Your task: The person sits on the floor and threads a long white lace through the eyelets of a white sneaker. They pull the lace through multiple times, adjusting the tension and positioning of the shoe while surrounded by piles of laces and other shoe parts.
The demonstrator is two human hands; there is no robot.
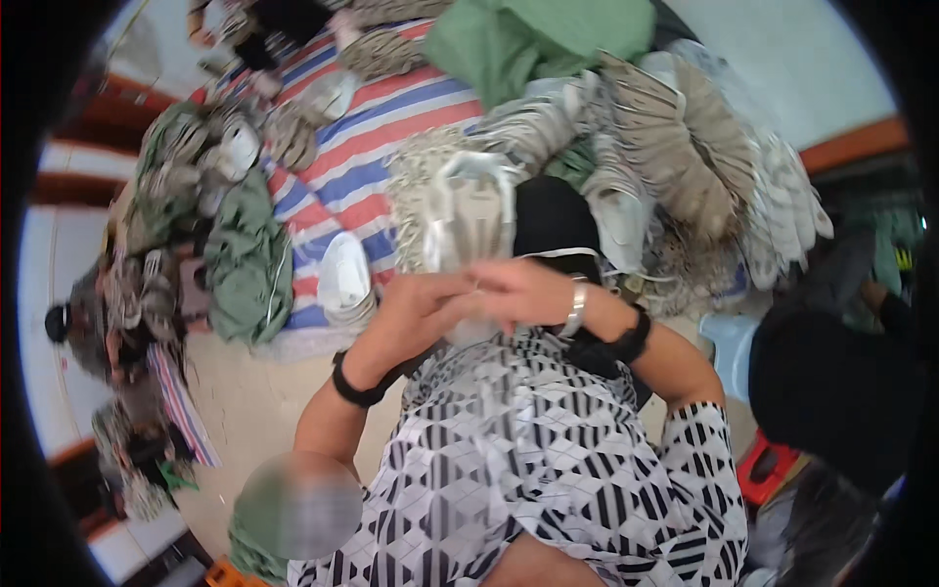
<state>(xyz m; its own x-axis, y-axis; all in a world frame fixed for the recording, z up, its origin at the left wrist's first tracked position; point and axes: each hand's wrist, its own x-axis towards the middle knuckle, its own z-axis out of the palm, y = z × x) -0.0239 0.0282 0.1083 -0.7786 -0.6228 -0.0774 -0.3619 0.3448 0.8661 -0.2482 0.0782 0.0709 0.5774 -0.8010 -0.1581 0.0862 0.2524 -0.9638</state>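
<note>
In front of my lap, my left hand and my right hand come together, the fingers overlapping and smeared by motion. Just beyond them is a beige shoe upper with a white rim, its near end hidden behind the hands. Whether either hand grips it does not show. Close to its left side lies a heap of cream shoelaces. A black cloth-like thing with a white band sits right of the upper. Left of my left hand is a stack of white shoe uppers.
A striped sheet covers the floor ahead. Rows of beige shoe uppers are piled at the right, below a green cloth. Green sacks lie left. A blue stool and red stool stand right. Another person is far left.
</note>
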